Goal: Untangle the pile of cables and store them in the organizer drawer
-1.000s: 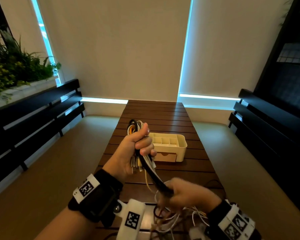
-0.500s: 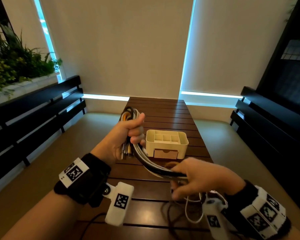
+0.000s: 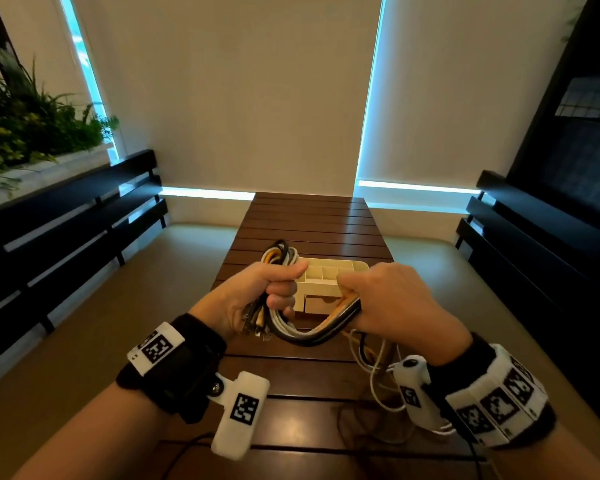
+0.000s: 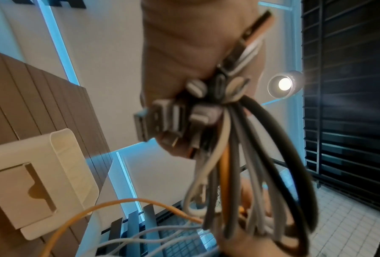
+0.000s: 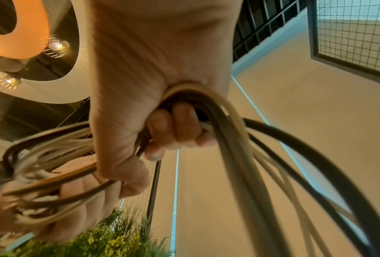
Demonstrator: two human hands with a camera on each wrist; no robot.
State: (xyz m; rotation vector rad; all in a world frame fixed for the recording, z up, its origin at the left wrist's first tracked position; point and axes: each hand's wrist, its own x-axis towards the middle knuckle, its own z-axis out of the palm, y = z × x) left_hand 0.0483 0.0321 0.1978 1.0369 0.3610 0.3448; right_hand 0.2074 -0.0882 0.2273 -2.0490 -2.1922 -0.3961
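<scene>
A bundle of black, white, grey and orange cables hangs in a sagging loop between my two hands above the table. My left hand grips one end in a fist, with a folded loop sticking out above it and plugs poking out below. My right hand grips the other part of the cable bundle. Behind the hands stands the cream organizer, its drawer closed, also visible as the drawer front. Loose cable ends trail down under my right wrist.
The slatted wooden table runs away from me. Dark benches line both sides, with plants at the left. A thin black cord lies near the table's front edge.
My right hand has slid along the bundle and risen from low near the table up to the left hand's height, folding the cables into a loop. The left hand stayed gripping.
</scene>
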